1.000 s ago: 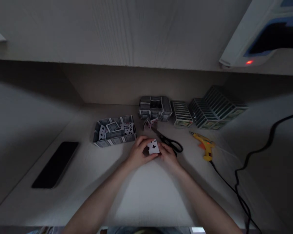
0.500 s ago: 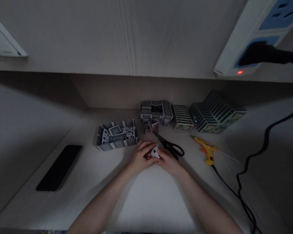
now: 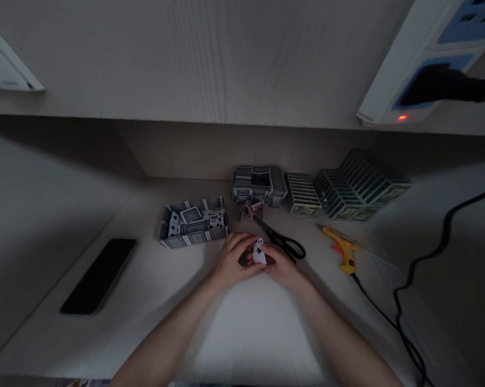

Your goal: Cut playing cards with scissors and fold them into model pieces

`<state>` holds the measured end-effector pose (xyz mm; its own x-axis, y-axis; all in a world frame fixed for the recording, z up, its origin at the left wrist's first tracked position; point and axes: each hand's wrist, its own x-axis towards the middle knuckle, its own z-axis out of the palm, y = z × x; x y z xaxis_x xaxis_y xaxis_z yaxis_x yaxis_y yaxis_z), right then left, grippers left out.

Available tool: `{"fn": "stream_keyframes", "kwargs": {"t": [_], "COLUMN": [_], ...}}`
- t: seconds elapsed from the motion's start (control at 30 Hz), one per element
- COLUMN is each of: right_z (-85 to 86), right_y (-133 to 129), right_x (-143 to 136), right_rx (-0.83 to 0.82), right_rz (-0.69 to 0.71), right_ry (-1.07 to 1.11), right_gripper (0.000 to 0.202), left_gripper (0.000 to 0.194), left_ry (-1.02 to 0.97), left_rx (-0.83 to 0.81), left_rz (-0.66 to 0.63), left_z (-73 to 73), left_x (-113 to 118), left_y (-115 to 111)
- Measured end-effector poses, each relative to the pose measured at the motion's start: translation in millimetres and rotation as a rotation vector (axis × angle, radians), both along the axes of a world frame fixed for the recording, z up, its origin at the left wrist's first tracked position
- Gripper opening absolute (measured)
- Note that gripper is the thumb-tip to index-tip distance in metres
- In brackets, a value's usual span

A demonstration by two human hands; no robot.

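Between my two hands is a small white playing card (image 3: pixel 259 252) with a black 3 and club marks, its face toward me. My left hand (image 3: pixel 235 259) grips its left side with fingers curled round. The right edge is pinched by my right hand (image 3: pixel 280 263); some fingertips of both hands are hidden behind the card. Black-handled scissors (image 3: pixel 285 243) lie just beyond my right hand, blades pointing away. A small folded card piece (image 3: pixel 251 210) stands near the blade tips. To the left, an open box made of cards (image 3: pixel 194 237) holds several loose cards and pieces.
Behind stands a grey structure built of cards (image 3: pixel 259 185); slatted card blocks (image 3: pixel 302 193) stand to its right. A yellow glue gun (image 3: pixel 343 250) lies at right, its cord (image 3: pixel 373 301) trailing forward. A black phone (image 3: pixel 99 277) lies left. A power strip (image 3: pixel 412 80) overhangs above right.
The card has turned between my fingers, so more of its face and the 3 now show. Both hands stay in nearly the same place.
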<state>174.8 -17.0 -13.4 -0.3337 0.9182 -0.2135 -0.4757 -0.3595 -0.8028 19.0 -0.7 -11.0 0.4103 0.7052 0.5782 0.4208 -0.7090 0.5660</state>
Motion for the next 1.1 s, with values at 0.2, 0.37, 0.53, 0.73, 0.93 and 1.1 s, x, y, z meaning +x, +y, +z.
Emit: {"fn": "stream_keyframes", "kwargs": {"t": [0.2,0.37,0.53,0.73,0.93,1.1], "right_z": [-1.3,-4.1,-1.5,-2.3,-4.1,-5.6], "right_y": [1.8,0.9,0.9,2.4,-0.4,-3.3], "right_x": [-1.4,-3.5,-1.9,0.5,0.1,-0.1], "right_rx": [-0.021,-0.011,-0.021,-0.030,-0.023,-0.029], "right_rz": [-0.063,-0.049,-0.021,-0.024,0.010,-0.026], "right_ry": [-0.059,-0.036,0.009,-0.015,-0.098,-0.156], "right_gripper": [0.021,0.022,0.024,0.021,0.024,0.029], "left_gripper": [0.055,0.048,0.069,0.068,0.068,0.057], "left_ry": [0.036,0.047,0.054,0.037,0.008,0.009], "left_rx": [0.011,-0.028,-0.147,-0.238,-0.213,-0.195], "left_rz": [-0.008,0.018,0.011,-0.134,-0.198,-0.193], "left_z": [2.8,3.3,3.0,2.7,-3.5,-6.0], "left_x": [0.2,1.1,1.9,1.9,5.3,7.4], "left_y": [-0.9,-0.8,2.7,4.8,4.5,4.5]}}
